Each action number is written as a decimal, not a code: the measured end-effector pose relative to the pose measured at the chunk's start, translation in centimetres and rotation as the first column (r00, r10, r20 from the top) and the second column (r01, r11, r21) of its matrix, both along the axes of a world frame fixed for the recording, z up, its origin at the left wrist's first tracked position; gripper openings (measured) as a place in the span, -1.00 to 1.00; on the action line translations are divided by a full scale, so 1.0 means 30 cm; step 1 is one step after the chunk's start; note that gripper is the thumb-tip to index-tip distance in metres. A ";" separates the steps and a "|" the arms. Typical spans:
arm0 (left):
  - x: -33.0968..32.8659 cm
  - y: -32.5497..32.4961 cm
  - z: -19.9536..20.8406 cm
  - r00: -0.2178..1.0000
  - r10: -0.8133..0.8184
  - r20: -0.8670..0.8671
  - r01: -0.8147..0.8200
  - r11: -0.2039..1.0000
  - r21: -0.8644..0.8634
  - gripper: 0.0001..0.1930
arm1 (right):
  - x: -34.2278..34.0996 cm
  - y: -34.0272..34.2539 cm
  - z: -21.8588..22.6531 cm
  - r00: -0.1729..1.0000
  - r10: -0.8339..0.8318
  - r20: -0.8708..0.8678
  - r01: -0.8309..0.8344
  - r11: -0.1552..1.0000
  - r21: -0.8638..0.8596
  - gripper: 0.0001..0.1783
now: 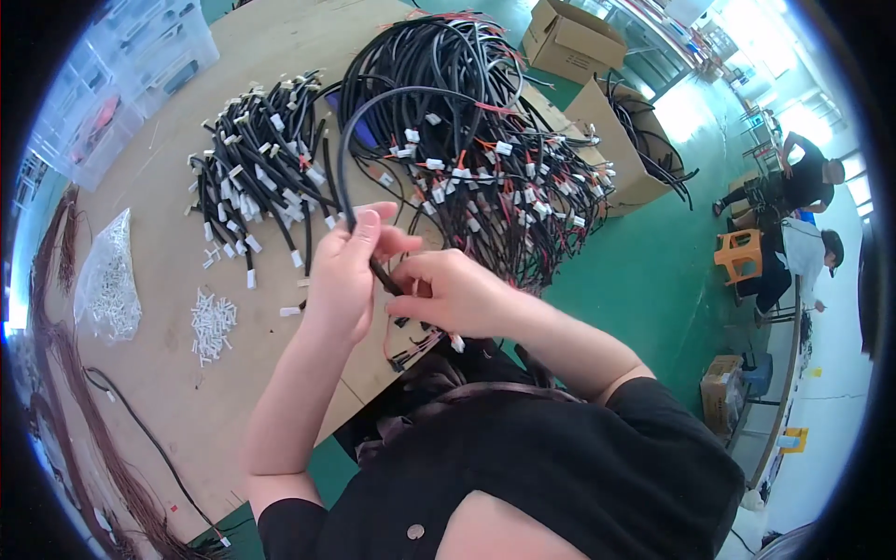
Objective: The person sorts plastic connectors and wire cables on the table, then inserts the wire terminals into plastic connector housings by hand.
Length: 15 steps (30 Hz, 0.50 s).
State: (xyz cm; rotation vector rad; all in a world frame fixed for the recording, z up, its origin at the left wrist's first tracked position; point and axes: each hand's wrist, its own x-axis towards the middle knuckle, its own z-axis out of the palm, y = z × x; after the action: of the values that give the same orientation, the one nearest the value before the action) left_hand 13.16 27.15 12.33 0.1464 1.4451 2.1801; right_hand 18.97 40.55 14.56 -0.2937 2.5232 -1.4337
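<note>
A thick black cable (pixel 345 159) arcs up from my hands and over toward the big heap. My left hand (pixel 353 257) is closed round it, thumb along the top. Just to the right, my right hand (pixel 448 291) pinches the same cable lower down, near its end. Below the right hand, thin wires with small black and white connectors (pixel 411 353) hang at the table's edge. Behind my hands spreads a large heap of black cable harnesses (pixel 420 70) with white plugs and red and orange wires. Left of it lies a pile of short black cables (pixel 266 159) with white ends.
A small pile of white connectors (pixel 213 325) and a clear bag of white parts (pixel 110 280) lie on the table (pixel 177 243). Brown wire bundles (pixel 79 392) run along its left side. Cardboard boxes (pixel 621 154) stand at the right. Two people (pixel 793 182) sit far right near an orange stool (pixel 737 255).
</note>
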 end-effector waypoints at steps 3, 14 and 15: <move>0.028 0.004 0.057 1.000 0.002 0.009 -0.002 1.000 0.006 -0.75 | -0.052 0.098 -0.023 0.955 -0.186 0.232 0.282 0.813 -0.510 -0.62; 0.323 -0.249 0.152 0.929 -0.370 -0.031 0.293 0.781 -0.551 -0.81 | -0.109 0.394 0.007 0.944 -0.173 0.280 0.245 -0.201 -0.948 -0.70; 0.346 -0.295 0.150 0.912 -0.408 -0.027 0.317 0.747 -0.585 -0.78 | -0.093 0.412 -0.003 0.950 -0.171 0.263 0.222 -0.226 -0.949 -0.74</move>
State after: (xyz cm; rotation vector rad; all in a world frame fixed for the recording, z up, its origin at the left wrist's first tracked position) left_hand 23.53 18.29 16.83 0.3559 1.9098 1.3732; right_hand 16.19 52.92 14.46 -0.0147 0.5715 -3.2313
